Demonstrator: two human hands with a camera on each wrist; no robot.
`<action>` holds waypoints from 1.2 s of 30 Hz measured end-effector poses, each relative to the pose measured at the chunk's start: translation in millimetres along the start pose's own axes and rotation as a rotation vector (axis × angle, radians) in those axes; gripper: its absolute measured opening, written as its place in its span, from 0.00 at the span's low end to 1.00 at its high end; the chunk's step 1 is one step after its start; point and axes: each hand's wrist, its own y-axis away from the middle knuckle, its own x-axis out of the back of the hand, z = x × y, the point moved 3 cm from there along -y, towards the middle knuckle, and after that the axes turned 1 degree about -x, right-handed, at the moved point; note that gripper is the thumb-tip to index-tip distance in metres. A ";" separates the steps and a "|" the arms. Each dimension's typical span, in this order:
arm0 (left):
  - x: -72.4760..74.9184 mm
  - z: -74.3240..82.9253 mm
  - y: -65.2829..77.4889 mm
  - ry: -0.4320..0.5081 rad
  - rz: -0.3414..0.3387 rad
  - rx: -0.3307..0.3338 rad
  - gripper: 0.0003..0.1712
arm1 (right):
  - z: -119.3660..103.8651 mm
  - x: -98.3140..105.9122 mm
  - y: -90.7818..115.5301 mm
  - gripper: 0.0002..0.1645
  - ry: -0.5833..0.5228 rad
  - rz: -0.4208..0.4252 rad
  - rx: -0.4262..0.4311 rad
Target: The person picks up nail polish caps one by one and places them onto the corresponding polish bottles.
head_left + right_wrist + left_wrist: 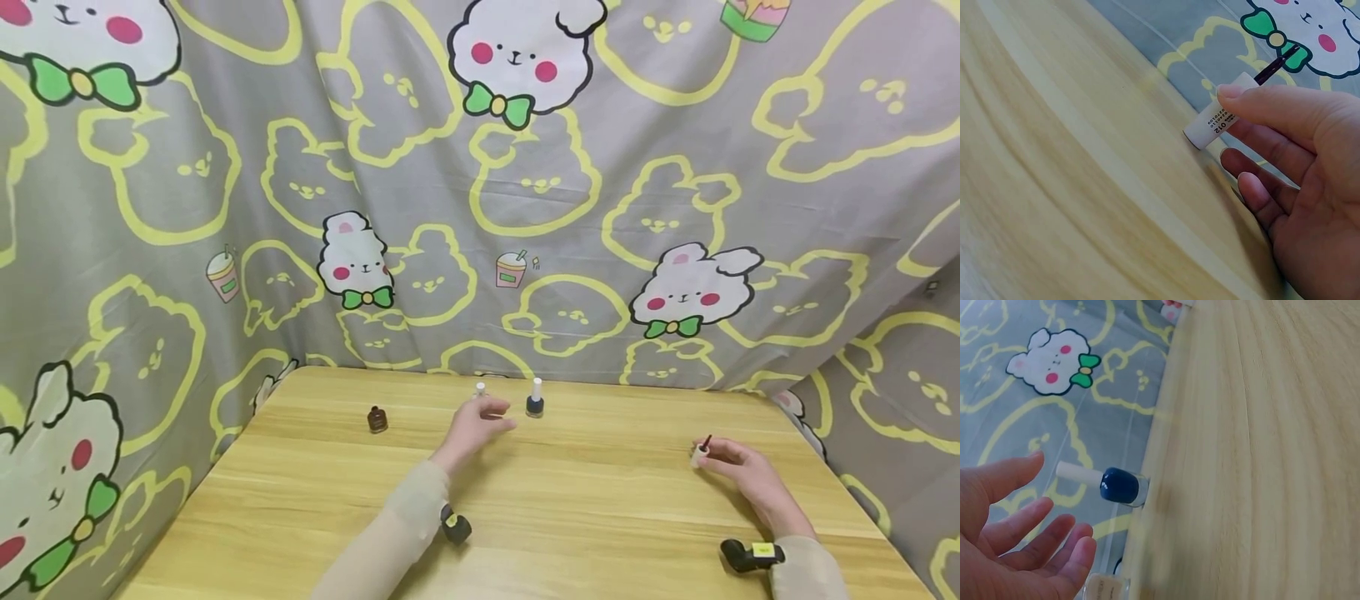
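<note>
My right hand [750, 479] pinches a white nail polish cap [1221, 115] between thumb and fingers at the table's right side. Its dark-coated brush [1277, 65] points upward. With fingers spread and nothing held, my left hand [474, 429] hovers over the back of the table. A dark blue nail polish bottle [1120, 485] with a white cap stands upright just beyond its fingertips. Behind that hand, mostly hidden, is a pale nail polish bottle [1107, 587]; its white cap [481, 388] shows in the head view. A dark brown bottle [377, 420] stands uncapped to the left.
The wooden table [570, 517] reaches back to a grey curtain [420, 192] printed with cartoon animals, which also hangs along both sides. Each wrist wears a black camera, such as the one on the right [750, 556].
</note>
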 end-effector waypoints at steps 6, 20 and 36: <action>3.0 1.5 5.1 -0.007 0.037 0.002 0.24 | 0.2 0.0 0.2 0.27 0.020 -0.004 0.009; 17.2 11.1 13.5 0.048 0.233 0.010 0.21 | -8.9 -1.4 -1.3 0.30 0.037 0.002 -0.017; 48.4 -2.2 23.3 0.121 0.461 0.028 0.16 | -28.2 -5.3 1.5 0.16 -0.431 -0.080 -0.027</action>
